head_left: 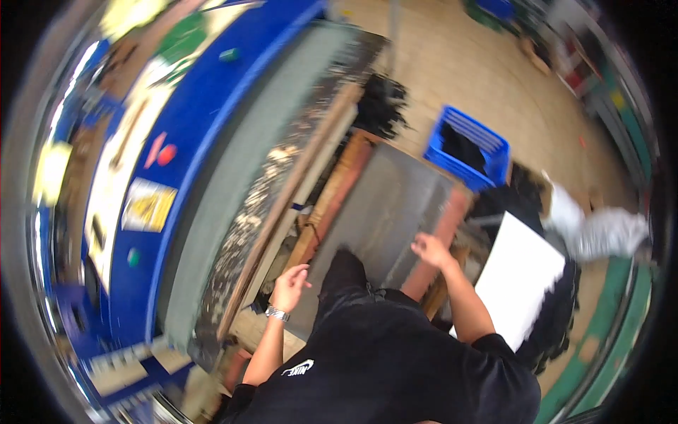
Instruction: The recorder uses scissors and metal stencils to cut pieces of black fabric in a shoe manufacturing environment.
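My left hand (289, 288), with a metal watch (277, 313) on its wrist, is held out beside my dark-clothed leg. Its fingers are apart and loosely bent, with nothing seen in them. Over the right side of a grey flat board (395, 191) is my right hand (431, 251), its fingers half bent, slightly blurred and with nothing visible in them. Whether it touches the reddish edge strip (446, 215) of the board, I cannot tell. My leg (344, 272) is over the board's near part.
On the left stands a long blue machine (212, 127) with a red button (167, 155) and a grey-green bed (247, 134). A blue crate (470, 145) holding dark material stands beyond the board. At the right, a white sheet (519, 275) lies on black material (558, 332), near a pale plastic bag (607, 233).
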Action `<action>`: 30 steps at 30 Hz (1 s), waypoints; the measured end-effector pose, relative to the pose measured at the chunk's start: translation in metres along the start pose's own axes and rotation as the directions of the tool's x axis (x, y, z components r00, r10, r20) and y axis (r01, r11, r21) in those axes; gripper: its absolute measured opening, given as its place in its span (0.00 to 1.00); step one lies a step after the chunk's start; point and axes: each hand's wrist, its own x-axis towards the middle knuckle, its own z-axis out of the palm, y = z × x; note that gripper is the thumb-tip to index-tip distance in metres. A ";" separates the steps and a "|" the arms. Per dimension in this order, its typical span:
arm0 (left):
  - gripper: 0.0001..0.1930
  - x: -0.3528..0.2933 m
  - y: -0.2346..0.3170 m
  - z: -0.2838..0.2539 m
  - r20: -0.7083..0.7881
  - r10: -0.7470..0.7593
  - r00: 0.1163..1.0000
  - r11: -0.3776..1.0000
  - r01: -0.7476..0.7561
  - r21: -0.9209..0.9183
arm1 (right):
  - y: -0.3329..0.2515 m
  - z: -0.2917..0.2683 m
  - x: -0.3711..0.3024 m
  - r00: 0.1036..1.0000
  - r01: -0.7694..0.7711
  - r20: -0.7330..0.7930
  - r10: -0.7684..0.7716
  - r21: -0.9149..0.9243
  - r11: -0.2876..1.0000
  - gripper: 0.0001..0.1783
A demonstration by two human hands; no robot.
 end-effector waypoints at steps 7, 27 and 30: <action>0.13 0.178 0.092 0.077 0.246 0.150 0.957 0.941 -0.215 0.260 | 0.160 -0.045 -0.022 0.674 -0.377 -0.137 0.726 0.781 0.498 0.12; 0.20 0.642 0.477 0.457 0.819 -0.032 0.574 0.891 -0.355 0.283 | 0.208 -0.158 0.178 0.525 -0.372 0.207 0.826 0.928 0.004 0.10; 0.24 0.715 0.509 0.514 0.806 -0.272 0.525 0.875 -0.215 0.435 | 0.217 -0.288 0.253 0.459 -0.338 0.106 0.882 0.939 0.063 0.09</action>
